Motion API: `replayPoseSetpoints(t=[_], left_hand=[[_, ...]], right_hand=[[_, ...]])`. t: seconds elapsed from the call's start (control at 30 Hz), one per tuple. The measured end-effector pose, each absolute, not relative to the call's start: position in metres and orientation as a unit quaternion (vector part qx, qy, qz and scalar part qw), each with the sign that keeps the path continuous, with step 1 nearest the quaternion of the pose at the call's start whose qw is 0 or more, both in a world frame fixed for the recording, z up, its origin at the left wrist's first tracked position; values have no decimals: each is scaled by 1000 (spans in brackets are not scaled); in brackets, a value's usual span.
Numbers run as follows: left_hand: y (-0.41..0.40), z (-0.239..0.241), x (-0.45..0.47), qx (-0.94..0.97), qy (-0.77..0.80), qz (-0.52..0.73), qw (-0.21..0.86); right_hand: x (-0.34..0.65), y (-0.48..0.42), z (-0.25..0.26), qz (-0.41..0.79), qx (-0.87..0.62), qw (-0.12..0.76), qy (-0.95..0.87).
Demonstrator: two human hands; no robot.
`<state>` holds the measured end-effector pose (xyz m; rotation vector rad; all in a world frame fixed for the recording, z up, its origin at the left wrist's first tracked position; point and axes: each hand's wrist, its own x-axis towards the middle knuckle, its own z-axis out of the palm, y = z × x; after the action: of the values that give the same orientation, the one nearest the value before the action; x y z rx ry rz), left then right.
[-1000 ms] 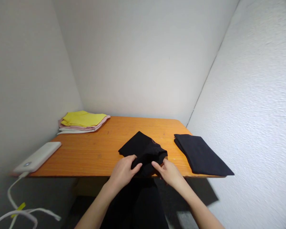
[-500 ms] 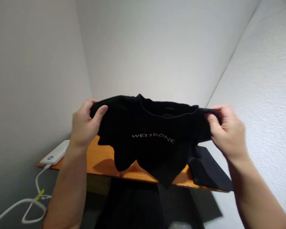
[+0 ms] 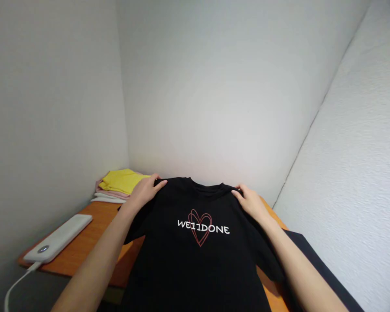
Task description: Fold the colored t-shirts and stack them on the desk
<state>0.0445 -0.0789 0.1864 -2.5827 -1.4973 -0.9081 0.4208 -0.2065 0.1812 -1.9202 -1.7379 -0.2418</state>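
Spanning the gap between the two hands, a black short-sleeved T-shirt (image 3: 195, 273) lay front side up, in contact with both. The left hand (image 3: 146, 190) pinched one shoulder seam area, thumb on top and fingers curled behind the cloth; the right hand (image 3: 251, 201) gripped the opposite shoulder in the same way. Neither was the nearer one to the shirt, though the right sat closer to the round collar (image 3: 208, 190), which dipped between them. The garment's long axis ran from that collar back toward the wearer, roughly square to the line joining the hands — the body fell below and between the forearms, its hem out of view.

Nearer than the grips, midway between the wrists, were the white lettering (image 3: 214, 229) and the red heart outline (image 3: 200, 245). One sleeve (image 3: 138, 232) dropped beneath the left forearm, the other (image 3: 271, 260) beside the right (how much of the shirt touched the wooden table (image 3: 100, 221) could not be told). Just beyond the left hand rested a yellow folded garment (image 3: 118, 181) atop others; outward of the left forearm, a white power bank (image 3: 60, 237). Outward of the right forearm lay black folded fabric (image 3: 315, 260), partly hidden.
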Motion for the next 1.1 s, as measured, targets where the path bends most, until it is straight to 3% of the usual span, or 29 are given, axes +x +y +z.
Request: replayPoseSetpoints(t=[0.2,0.4,0.8,1.1], left_hand=[[-79,94,80,-889,-426,-167,-5],[-68,35,100,-898,-430,-79,-36],[-28,13,101,-901,-424,-88,7],[-67,33,125,-894,-435,-99,42]], right_hand=[[389,-176,73,-54,-708,99,-697],[381,-167,24,17,-741,21,-671],[387,-139,5,-19,-760,51,-648],[360,-158,28,-72,-746,89,-656]])
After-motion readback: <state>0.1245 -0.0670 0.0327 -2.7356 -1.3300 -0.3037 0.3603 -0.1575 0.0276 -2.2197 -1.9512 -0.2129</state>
